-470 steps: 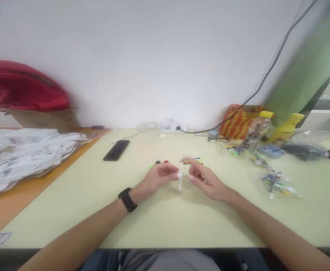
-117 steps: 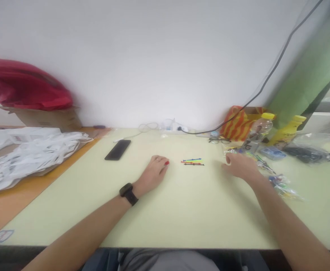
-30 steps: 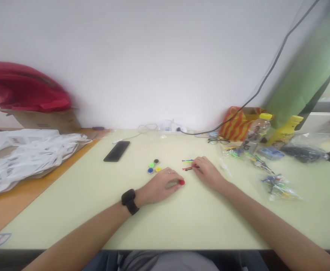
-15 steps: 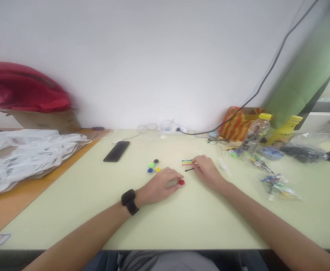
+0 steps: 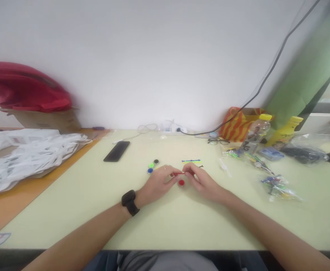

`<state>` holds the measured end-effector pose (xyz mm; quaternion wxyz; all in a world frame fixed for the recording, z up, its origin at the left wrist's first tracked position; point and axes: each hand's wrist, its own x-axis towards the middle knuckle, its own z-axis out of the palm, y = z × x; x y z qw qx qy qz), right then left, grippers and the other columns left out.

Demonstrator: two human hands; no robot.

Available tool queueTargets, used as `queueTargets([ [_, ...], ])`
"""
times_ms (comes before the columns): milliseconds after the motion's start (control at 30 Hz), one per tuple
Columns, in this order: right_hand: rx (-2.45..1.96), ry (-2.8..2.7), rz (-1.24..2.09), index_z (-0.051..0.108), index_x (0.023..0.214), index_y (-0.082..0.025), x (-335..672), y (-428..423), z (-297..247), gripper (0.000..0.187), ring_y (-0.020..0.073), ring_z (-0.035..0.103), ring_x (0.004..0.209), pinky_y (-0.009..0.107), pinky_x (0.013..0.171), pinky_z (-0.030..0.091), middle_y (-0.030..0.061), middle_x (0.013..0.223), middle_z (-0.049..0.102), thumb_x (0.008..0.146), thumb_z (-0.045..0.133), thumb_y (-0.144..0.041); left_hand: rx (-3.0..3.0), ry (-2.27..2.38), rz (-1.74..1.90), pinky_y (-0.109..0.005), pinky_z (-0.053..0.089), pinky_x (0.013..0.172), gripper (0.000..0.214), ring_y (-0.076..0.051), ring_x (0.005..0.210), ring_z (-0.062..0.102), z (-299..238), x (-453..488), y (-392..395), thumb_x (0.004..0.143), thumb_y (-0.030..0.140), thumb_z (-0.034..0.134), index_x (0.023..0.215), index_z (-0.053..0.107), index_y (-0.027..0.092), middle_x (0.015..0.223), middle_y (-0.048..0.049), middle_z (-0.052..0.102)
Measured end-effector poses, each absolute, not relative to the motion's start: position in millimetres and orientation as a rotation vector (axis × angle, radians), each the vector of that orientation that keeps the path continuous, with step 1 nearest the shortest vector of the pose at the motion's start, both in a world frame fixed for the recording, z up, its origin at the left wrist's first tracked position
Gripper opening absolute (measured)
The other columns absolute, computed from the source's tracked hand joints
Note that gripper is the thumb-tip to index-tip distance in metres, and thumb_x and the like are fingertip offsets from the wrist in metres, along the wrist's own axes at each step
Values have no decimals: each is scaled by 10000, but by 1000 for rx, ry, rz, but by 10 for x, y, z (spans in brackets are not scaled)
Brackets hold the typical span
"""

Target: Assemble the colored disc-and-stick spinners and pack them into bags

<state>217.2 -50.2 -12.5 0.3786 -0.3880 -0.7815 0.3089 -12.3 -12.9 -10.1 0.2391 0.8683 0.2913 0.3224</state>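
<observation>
My left hand (image 5: 156, 184) and my right hand (image 5: 203, 183) meet over the middle of the pale green table (image 5: 165, 222). Both pinch a thin red stick (image 5: 177, 173) held between their fingertips. A small red round cap (image 5: 181, 183) lies on the table just below the stick, between the two hands. Green, black and blue caps (image 5: 152, 166) sit left of my left fingers. A few coloured sticks (image 5: 191, 161) lie just beyond my right hand. A black watch is on my left wrist.
A black phone (image 5: 116, 151) lies at the back left. White plastic bags (image 5: 26, 154) cover the orange table at left. Clear packets of coloured parts (image 5: 277, 185), bottles (image 5: 256, 131) and glasses (image 5: 218, 140) crowd the right side. A power strip (image 5: 172, 128) and cables run along the wall.
My right hand has lifted a red stick from the pile and brought it toward my left hand. My left hand has let go of the red cap and now pinches the stick's other end.
</observation>
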Motion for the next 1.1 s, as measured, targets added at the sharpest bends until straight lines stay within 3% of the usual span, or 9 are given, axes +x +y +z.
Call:
queueTargets([
  [200,-963,-2007,886,516,1152,-241,2130,-568,-92,181,184,581,848,323,790,436,15,919,617,1100,354,-302,2340,885,921,-304,442,762,215,-159,808,612,-125,-117,-139,1046,341,551,933,695,229,895,8,724],
  [433,-1016,-1971,942,509,1275,-241,2157,-558,-63,251,162,517,720,284,657,400,-18,807,576,1095,396,-376,2273,887,901,-287,405,671,261,-149,729,564,-109,-104,-161,1051,370,519,916,674,210,826,3,694],
  [767,-891,-1857,1206,539,1281,-240,2186,-557,-7,317,173,590,765,295,712,457,-12,784,614,1051,517,-458,2157,788,833,-269,392,635,327,-141,690,530,-11,-81,-217,1061,397,485,898,676,188,806,-5,681],
  [1100,-906,-1934,1064,554,1279,-251,2202,-578,-6,270,196,622,826,309,702,461,23,875,674,1048,501,-380,2135,693,752,-269,414,675,358,-148,731,584,45,-97,-218,1070,381,466,881,690,175,822,-18,695],
])
